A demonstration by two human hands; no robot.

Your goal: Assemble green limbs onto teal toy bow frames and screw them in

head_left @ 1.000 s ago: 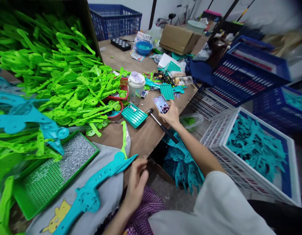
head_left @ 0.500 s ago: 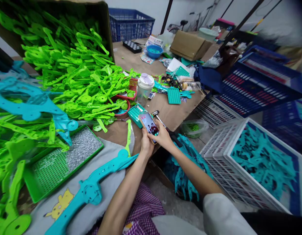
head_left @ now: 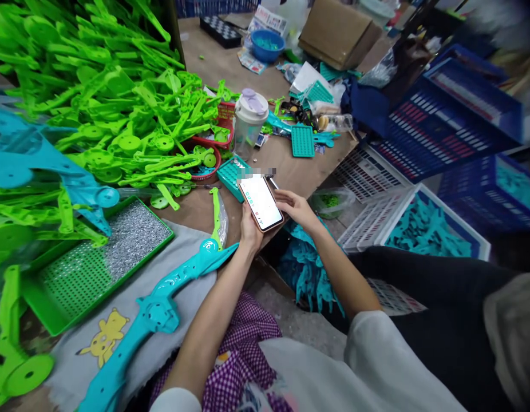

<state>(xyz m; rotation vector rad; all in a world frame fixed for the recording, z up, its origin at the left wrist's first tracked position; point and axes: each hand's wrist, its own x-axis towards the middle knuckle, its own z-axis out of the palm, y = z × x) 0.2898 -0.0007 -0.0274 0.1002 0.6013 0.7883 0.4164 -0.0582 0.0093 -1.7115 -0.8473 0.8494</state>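
Observation:
A smartphone (head_left: 261,201) with a bright, mostly white screen rests in my left hand (head_left: 250,228), whose fingers wrap its lower left side. Just off the phone's right edge is my right hand (head_left: 297,208), fingers stretched out and holding nothing. Behind the phone lies a teal perforated tray (head_left: 231,176), partly covered by it. A long turquoise plastic part (head_left: 162,306) lies on a grey cloth (head_left: 192,240) left of my left forearm. Near it is a lime-green piece (head_left: 216,214) in clear wrap.
A heap of lime-green plastic parts (head_left: 131,114) covers the table's left. A green basket (head_left: 76,297) holds small metal pins. A lidded cup (head_left: 250,117) stands behind the phone. Crates (head_left: 454,131) are stacked at right. A person's dark-clothed leg (head_left: 419,286) is at lower right.
My right hand has come off the phone and its fingers have spread. The phone's screen went from a picture of people to a white page. A dark-clothed leg has appeared at right.

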